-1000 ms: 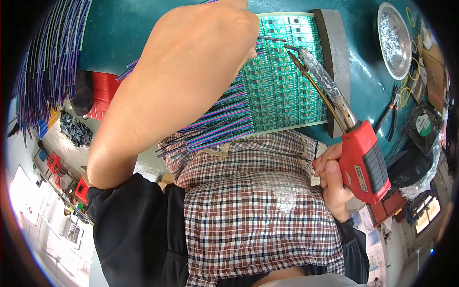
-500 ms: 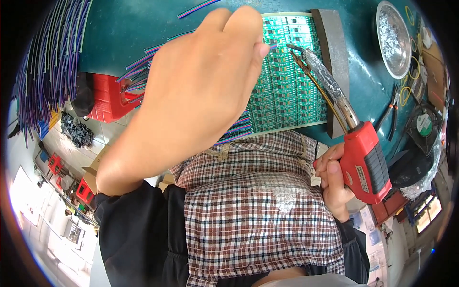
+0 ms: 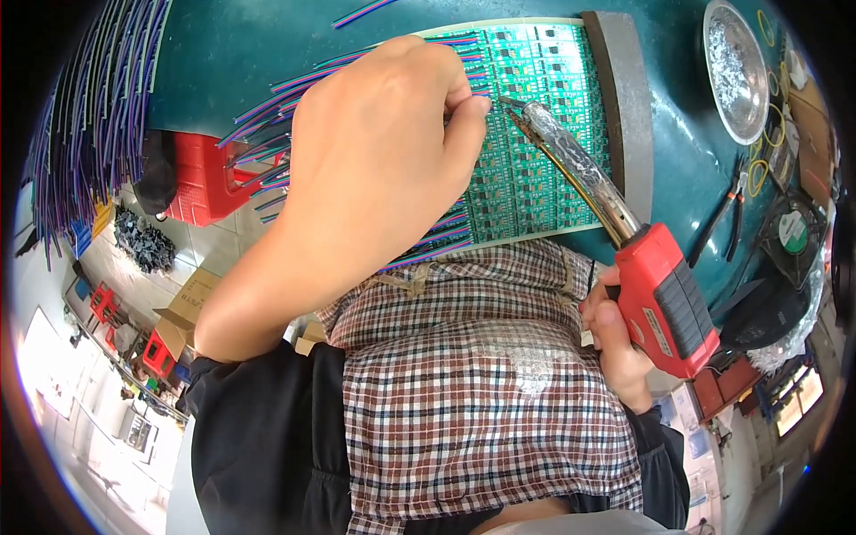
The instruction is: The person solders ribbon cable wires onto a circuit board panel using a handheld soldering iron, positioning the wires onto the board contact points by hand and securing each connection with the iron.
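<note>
The left hand (image 3: 383,160) pinches a coloured wire (image 3: 459,94) onto the green circuit panel (image 3: 535,134) while the right hand (image 3: 620,348) grips the red soldering gun (image 3: 664,299), tip at the joint; many lower rows already carry wires, and those to the right look bare.

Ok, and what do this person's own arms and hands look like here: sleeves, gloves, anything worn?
Both hands are bare, with no gloves, rings or watch visible. The left hand and its forearm are uncovered up to a black sleeve pushed up around the elbow. The right hand shows only partly, with a black sleeve reaching close to the wrist. A brown, white and black checked apron or cloth covers the front of the body.
</note>
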### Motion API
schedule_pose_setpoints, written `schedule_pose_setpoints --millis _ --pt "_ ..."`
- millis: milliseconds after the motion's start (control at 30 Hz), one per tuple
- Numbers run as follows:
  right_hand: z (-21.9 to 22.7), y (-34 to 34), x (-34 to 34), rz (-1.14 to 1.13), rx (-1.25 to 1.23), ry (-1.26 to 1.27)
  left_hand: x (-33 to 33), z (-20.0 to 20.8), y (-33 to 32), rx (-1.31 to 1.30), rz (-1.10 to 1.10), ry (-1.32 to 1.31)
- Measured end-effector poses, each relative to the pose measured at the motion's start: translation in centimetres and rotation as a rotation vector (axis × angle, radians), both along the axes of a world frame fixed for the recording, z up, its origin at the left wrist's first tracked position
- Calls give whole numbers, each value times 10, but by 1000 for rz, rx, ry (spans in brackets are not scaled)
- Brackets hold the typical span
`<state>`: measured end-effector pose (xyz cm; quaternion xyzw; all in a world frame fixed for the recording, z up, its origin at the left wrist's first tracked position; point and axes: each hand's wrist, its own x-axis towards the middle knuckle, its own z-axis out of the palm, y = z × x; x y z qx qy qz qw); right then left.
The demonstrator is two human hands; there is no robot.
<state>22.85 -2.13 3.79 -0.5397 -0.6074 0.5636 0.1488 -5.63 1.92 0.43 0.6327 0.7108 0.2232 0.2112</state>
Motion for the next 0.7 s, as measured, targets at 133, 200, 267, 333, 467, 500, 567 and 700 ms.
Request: schedule_pose_setpoints --millis 133,200,267,333,467,500,567,700 --pt "1 2 -3 -28 -16 -12 1 -1 0 -6 15 -11" --pt "1 4 -3 -10 -21 -13 1 0 1 -9 15 -15" --pt "1 6 -4 5 -22 -10 1 1 1 -11 14 -20" --pt "0 7 -6 5 -9 9 1 1 2 -24 14 -19" --pt "0 5 -7 -11 -10 22 1 1 2 -9 12 -15" --pt "-2 5 -6 -11 -11 23 1 1 2 -9 12 -13" --pt "-4 4 -1 28 82 13 0 1 2 -8 12 -14" --pt "1 1 5 24 -15 -46 0 0 3 -8 0 -12"
